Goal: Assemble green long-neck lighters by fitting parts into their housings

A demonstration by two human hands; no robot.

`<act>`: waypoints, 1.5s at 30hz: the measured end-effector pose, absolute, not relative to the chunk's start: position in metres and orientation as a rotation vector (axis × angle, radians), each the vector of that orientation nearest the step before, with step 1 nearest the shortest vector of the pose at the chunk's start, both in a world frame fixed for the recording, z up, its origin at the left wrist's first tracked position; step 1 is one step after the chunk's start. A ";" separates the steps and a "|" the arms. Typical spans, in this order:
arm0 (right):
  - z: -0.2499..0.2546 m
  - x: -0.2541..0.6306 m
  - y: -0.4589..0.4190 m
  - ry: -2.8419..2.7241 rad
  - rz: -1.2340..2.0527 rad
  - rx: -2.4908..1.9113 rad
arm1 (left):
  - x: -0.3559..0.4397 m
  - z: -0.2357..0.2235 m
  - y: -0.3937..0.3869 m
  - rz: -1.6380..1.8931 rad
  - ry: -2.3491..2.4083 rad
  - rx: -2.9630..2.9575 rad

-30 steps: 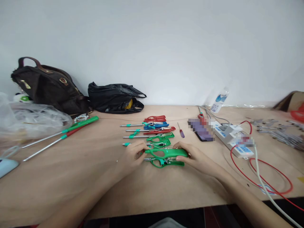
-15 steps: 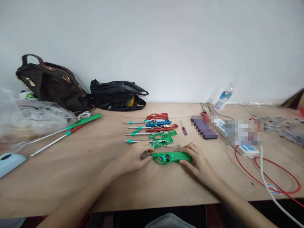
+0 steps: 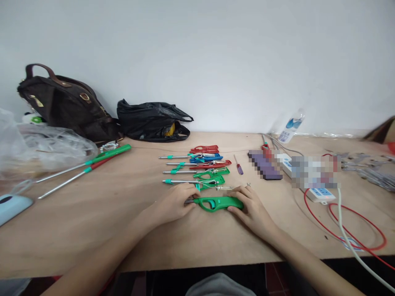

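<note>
Green lighter (image 3: 220, 203) between both hands, left hand (image 3: 183, 200) pinching its metal tube, right hand (image 3: 250, 205) gripping its handle end.

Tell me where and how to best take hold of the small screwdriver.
Pinch the screwdriver by its purple handle, probably from above and the near side, with the right hand once free. It lies flat, the thicker handle facing you and the thin shaft pointing toward the wall.

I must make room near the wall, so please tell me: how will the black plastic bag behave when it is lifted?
The black plastic bag will probably feel floppy, since its thin, creased film sags in folds. Its contents may shift or slip out, because its opening gapes around something yellow.
</note>
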State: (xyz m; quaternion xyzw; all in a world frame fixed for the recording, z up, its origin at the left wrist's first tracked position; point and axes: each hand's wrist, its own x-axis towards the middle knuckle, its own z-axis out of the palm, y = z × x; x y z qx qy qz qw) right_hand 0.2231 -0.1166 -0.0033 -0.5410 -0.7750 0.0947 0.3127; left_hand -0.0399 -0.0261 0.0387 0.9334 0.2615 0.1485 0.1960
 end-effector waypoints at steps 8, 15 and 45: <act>-0.005 0.221 -0.117 -2.061 0.238 -1.441 | -0.040 0.036 -0.026 0.417 0.728 2.626; -0.006 0.222 -0.117 -2.053 0.272 -1.462 | -0.037 0.035 -0.027 0.419 0.780 2.622; 0.025 0.197 -0.094 -2.197 0.668 -1.390 | -0.035 0.032 -0.032 0.557 0.721 2.783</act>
